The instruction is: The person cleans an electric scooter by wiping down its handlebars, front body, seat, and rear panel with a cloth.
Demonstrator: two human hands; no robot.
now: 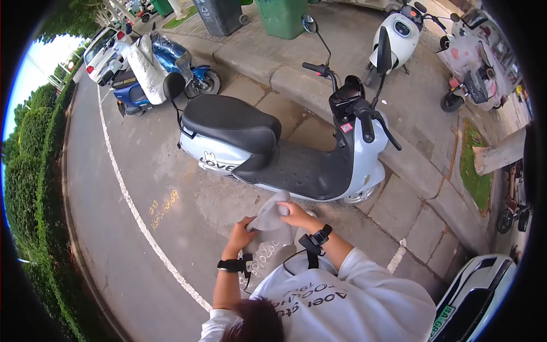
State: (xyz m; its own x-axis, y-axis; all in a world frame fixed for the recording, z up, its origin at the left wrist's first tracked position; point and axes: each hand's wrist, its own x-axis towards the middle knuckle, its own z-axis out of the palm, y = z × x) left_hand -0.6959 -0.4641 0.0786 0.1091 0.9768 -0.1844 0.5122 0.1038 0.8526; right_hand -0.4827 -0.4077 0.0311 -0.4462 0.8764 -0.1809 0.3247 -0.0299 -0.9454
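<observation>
A grey cloth (pixel 266 221) is held up in front of the body by both hands, above the road (pixel 199 262) and just beside the near side of a pale step-through scooter (pixel 296 165). The cloth's left edge is grasped by the left hand (pixel 244 232), and its upper right part is pinched between the thumb and fingers of the right hand (pixel 297 215). The cloth's top overlaps the lower edge of the scooter's black footboard in the view; whether the two are touching cannot be told. A black strap (pixel 232 265) is worn on the left wrist, and a strap with a small black device (pixel 316 238) on the right.

The scooter is parked along the kerb (pixel 302 85), with its black seat (pixel 231 118) towards the road and its handlebar (pixel 364 117) towards the kerb. "LOVE" is lettered on its side panel. Towards the road's far end, a blue scooter (pixel 134 94) is partly draped with a silver cover (pixel 147 68). The road's left edge is bordered by a hedge (pixel 43 148). Beyond the kerb, a green bin (pixel 282 17) and a white scooter (pixel 399 43) are seen on the pavement (pixel 353 34).
</observation>
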